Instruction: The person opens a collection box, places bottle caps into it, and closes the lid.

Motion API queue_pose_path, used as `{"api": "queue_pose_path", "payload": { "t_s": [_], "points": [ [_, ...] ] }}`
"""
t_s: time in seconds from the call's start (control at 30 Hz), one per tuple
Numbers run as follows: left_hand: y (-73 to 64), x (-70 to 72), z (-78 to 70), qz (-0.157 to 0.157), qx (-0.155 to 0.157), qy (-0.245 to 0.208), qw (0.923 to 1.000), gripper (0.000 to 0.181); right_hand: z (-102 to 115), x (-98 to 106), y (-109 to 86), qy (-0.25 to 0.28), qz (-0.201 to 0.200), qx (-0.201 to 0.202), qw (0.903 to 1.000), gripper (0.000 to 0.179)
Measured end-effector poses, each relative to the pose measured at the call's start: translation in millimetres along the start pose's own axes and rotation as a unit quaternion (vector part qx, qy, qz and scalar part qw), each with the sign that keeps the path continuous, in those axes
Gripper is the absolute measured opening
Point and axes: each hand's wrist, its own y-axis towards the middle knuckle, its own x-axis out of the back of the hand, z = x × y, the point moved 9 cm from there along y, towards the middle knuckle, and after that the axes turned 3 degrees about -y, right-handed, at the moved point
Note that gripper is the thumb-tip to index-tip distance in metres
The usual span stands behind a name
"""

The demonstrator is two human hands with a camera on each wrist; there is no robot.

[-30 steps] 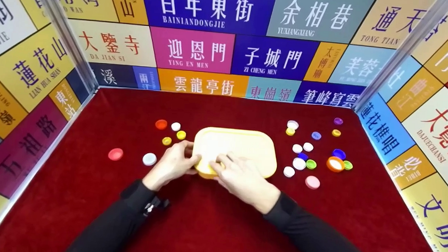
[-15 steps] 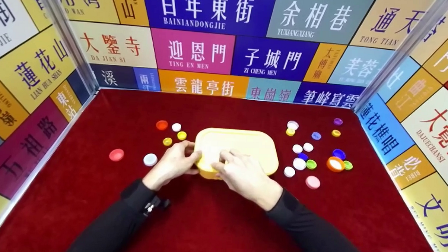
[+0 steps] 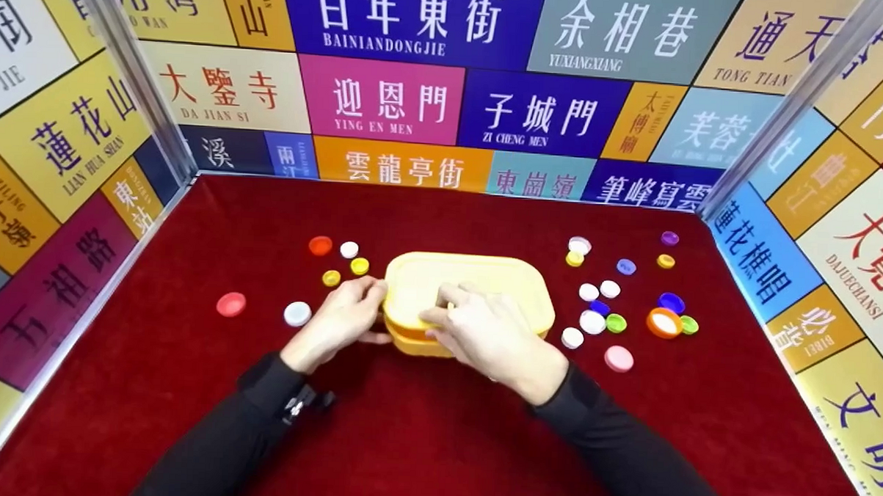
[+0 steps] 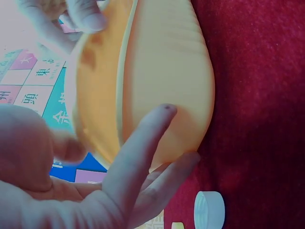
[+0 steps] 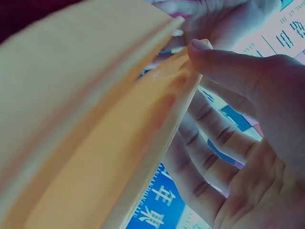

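A yellow rectangular plastic box (image 3: 414,345) stands at mid-table. Its pale yellow lid (image 3: 418,276) is raised along the near side, with a gap over the box's rim. My right hand (image 3: 501,338) pinches the lid's near edge between thumb and fingers; the right wrist view shows the thumb (image 5: 221,62) on the edge and the lid's underside. At the box's left end, my left hand (image 3: 340,318) grips the corner. Its fingers (image 4: 147,136) lie against the box wall in the left wrist view, and its thumb is by the lid's edge. The box's contents are hidden.
On the dark red tablecloth (image 3: 405,438), several bottle caps lie on both sides, including a red cap (image 3: 231,304) and a pale cap (image 3: 297,314) at left and an orange cap (image 3: 663,322) and a pink cap (image 3: 619,358) at right. Printed panels (image 3: 388,99) surround the table.
My right hand has raised the lid's near edge, opening a gap above the box, and moved slightly right. My left hand stays at the box's left end. The caps have not moved.
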Motion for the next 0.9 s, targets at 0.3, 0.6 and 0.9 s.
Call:
{"api": "queue_pose_path", "payload": {
  "t_s": [0.3, 0.6, 0.9],
  "points": [
    [1.5, -0.3, -0.6, 0.009, -0.013, 0.037, 0.9992, 0.043, -10, 26, 12.3, -0.096, -0.065, 0.003, 0.9932, 0.007],
    [2.2, 1.9, -2.4, 0.009, -0.02, 0.056, 0.9982, 0.053, -31, 29, 17.4, -0.109, -0.068, -0.001, 0.9917, 0.01],
    [3.8, 1.9, -2.0, -0.002, -0.021, 0.068, 0.9974, 0.053, -66, 35, 15.3, -0.096, -0.098, -0.043, 0.9896, 0.011]
  ]
}}
